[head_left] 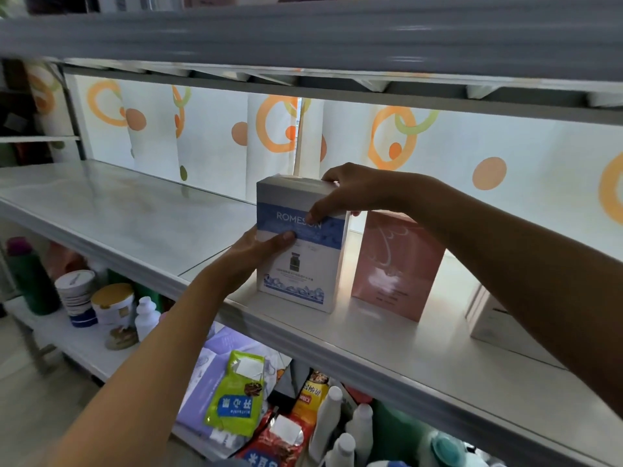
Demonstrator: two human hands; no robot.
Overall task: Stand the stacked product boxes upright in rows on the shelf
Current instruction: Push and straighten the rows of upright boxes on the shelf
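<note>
1. Head view is showing a white-and-blue box (298,251) standing upright on the shelf (141,217), near its front edge, with the word ROMESON across the blue band.
2. Left hand (259,249) is pressing against the box's left side, its thumb lying flat across the front face just under the blue band; the other fingers are hidden behind the box.
3. Right hand (350,193) is reaching over from the right and clasping the box's top right corner, thumb on the front face, fingers curling over the top.
4. Standing upright just beside it on the right, with a narrow gap between, is a pink box (394,267); the right forearm is crossing above it.
5. Farther right, a white box (488,318) is sitting at the shelf's edge, partly hidden by the arm.
6. Lying on the lower shelf are a green pouch (236,396), white bottles (340,429) and round tubs (76,291).
7. Hanging behind the shelf is a curtain (215,136) with orange rings.
</note>
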